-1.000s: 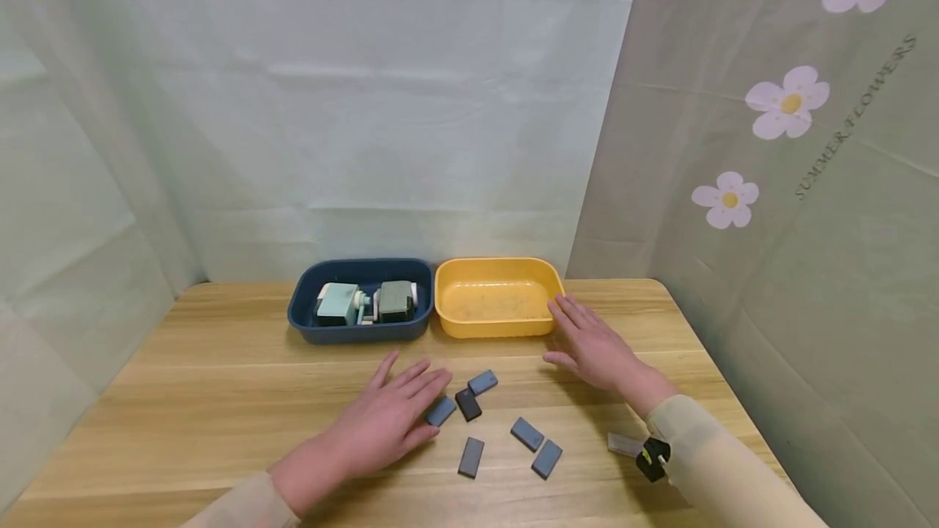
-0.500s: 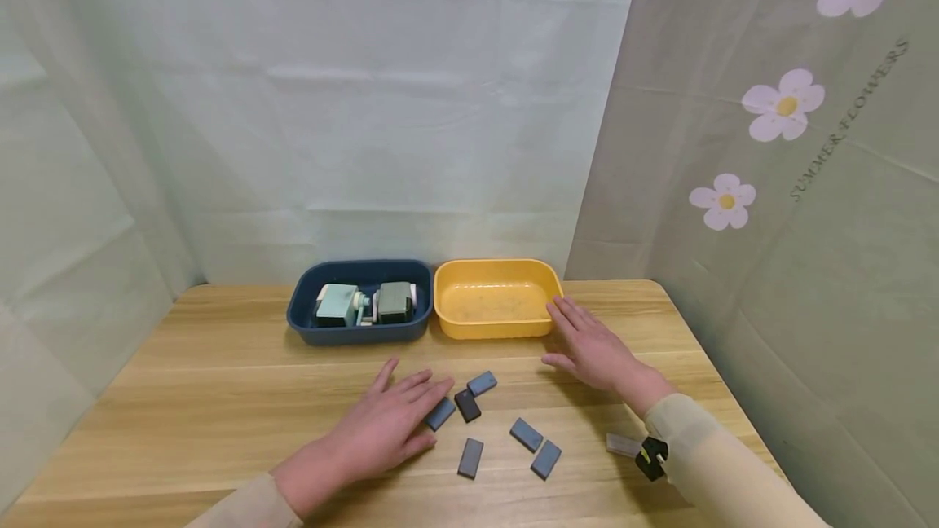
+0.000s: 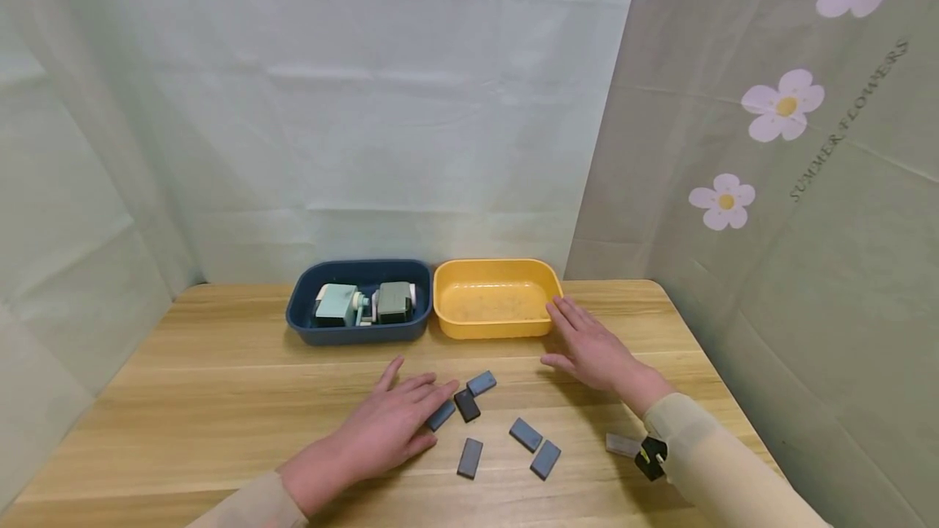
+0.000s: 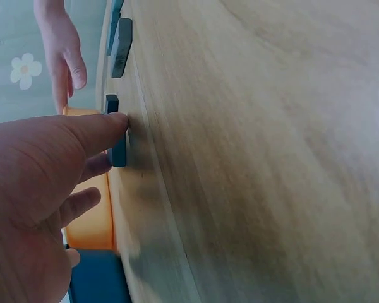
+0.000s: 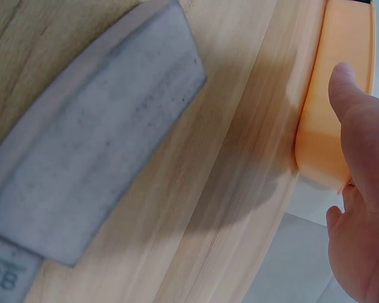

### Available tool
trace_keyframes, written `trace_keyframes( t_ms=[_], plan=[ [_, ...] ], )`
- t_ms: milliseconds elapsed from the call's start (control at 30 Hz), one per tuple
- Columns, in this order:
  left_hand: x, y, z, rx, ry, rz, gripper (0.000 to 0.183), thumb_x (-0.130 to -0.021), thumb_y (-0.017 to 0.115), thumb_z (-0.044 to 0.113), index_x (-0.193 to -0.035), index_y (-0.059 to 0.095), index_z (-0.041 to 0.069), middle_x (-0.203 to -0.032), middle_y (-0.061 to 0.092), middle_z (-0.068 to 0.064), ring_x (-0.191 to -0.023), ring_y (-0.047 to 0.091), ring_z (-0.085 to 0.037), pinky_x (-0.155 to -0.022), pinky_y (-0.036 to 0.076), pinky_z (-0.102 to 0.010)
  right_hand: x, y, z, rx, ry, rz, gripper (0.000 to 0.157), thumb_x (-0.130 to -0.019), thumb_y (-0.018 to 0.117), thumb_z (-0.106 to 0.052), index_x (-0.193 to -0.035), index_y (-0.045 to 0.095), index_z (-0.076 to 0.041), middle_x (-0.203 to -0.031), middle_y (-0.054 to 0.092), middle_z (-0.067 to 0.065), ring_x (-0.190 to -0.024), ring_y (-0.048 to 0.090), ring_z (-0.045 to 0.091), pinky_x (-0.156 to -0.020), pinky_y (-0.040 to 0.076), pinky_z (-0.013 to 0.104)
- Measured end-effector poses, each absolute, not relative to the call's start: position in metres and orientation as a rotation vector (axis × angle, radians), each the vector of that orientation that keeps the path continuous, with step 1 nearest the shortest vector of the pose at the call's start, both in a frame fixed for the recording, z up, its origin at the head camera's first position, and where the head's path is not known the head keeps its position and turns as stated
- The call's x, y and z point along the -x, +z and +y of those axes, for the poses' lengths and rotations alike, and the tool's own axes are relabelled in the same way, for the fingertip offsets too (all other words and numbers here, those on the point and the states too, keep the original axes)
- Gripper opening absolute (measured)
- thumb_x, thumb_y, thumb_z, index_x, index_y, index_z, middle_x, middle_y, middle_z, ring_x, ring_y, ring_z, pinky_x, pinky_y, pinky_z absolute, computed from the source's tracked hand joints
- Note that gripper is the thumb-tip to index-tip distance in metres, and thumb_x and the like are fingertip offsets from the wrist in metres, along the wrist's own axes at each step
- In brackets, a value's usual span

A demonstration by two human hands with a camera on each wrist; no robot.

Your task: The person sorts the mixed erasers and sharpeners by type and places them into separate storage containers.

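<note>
The left hand (image 3: 385, 426) is low over the wooden table (image 3: 183, 398), with loose fingers and a wide gap between the thumb and the pointing finger. A small blue block (image 3: 443, 416) lies flat on the table in that gap, partly hidden by the pointing finger. The thumb tip is just beside the block's near end. It is hard to tell if they touch, but the hand does not seem to squeeze it. Maybe the hand is low like this so both tips can reach the block. A black block (image 3: 467, 406) lies just past the pointing finger. A grey block (image 3: 470, 459) lies by itself nearer the person, and two slanted blocks (image 3: 526, 434) lie close together to its right. The right hand (image 3: 587, 349) has nearly straight fingers and grips nothing. Its fingertips are at the right end of the yellow box (image 3: 491, 331), perhaps to keep the box from sliding. The blue box (image 3: 359, 336) is just beside it, with two things like pencil sharpeners (image 3: 338, 300) inside. The boxes may be at the back to leave room for the blocks. A pale block (image 5: 107, 132) lies near the right wrist.
</note>
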State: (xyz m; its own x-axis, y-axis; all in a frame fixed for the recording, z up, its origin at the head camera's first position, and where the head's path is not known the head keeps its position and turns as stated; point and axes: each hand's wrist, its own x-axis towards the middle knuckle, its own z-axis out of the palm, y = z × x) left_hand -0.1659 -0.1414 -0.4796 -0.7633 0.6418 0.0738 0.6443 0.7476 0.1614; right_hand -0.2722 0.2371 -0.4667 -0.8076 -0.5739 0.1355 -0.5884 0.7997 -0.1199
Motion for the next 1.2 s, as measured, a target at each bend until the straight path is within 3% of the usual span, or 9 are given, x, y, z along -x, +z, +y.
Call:
trace_keyframes(
  t_ms=[400, 767, 1200],
  plan=[
    [0.169, -0.479, -0.14, 1.039, -0.26, -2.924, 0.066, -0.098, 0.087, 0.039, -0.153, 0.066, 0.012, -0.144, 0.066, -0.003, -0.138, 0.059, -0.026, -0.126, 0.023, -0.076, 0.273, -0.469, 0.238, -0.927, 0.242, -2.898, 0.093, -0.107, 0.074, -0.046, -0.17, 0.031, 0.007, -0.175, 0.03, 0.03, -0.164, 0.026, 0.046, -0.131, 0.028, 0.059],
    [0.172, -0.474, -0.142, 1.055, -0.252, -2.968, 0.052, -0.099, 0.086, 0.043, -0.139, 0.076, 0.012, -0.145, 0.064, -0.004, -0.144, 0.054, -0.029, -0.126, 0.024, -0.076, 0.275, -0.471, 0.238, -0.934, 0.245, -2.89, 0.093, -0.106, 0.074, -0.047, -0.17, 0.031, 0.006, -0.175, 0.03, 0.031, -0.164, 0.026, 0.046, -0.131, 0.028, 0.06],
    [0.178, -0.473, -0.141, 1.005, -0.247, -2.91, 0.052, -0.094, 0.089, 0.049, -0.13, 0.077, 0.013, -0.153, 0.063, -0.008, -0.149, 0.051, -0.036, -0.128, 0.02, -0.075, 0.275, -0.47, 0.237, -0.929, 0.242, -2.891, 0.095, -0.106, 0.074, -0.049, -0.171, 0.03, 0.006, -0.177, 0.028, 0.029, -0.164, 0.025, 0.046, -0.131, 0.027, 0.059]
  ],
)
